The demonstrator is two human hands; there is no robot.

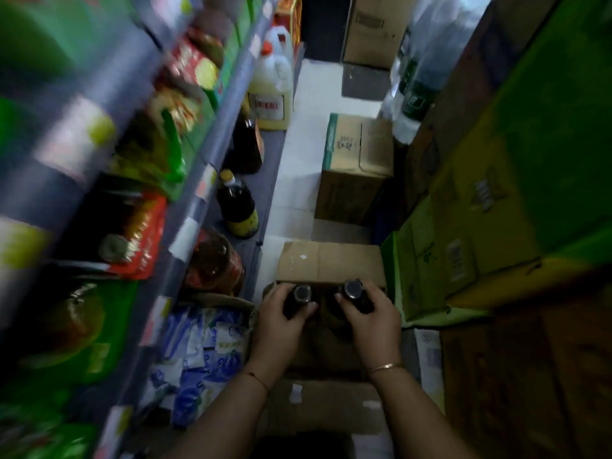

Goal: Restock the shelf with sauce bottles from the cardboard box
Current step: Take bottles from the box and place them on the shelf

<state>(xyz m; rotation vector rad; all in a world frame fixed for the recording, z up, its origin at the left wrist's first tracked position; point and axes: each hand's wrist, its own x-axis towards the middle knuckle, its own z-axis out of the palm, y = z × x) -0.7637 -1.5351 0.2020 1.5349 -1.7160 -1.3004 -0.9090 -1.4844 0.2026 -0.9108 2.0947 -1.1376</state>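
Shelf (212, 150) left; stacked cartons (496, 210) right; closed box (354, 167) ahead.

The aisle floor (299, 180) is narrow. A shelf (212, 154) crowded with bottles (237, 207) hems the left; stacked cartons (496, 200) wall the right. A closed box (356, 167) blocks the way ahead beyond the open cardboard box (328, 260).

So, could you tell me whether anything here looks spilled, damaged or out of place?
Nothing stands out. Each hand, left and right, grips a dark bottle upright over the open cardboard box; no spill shows on the floor.
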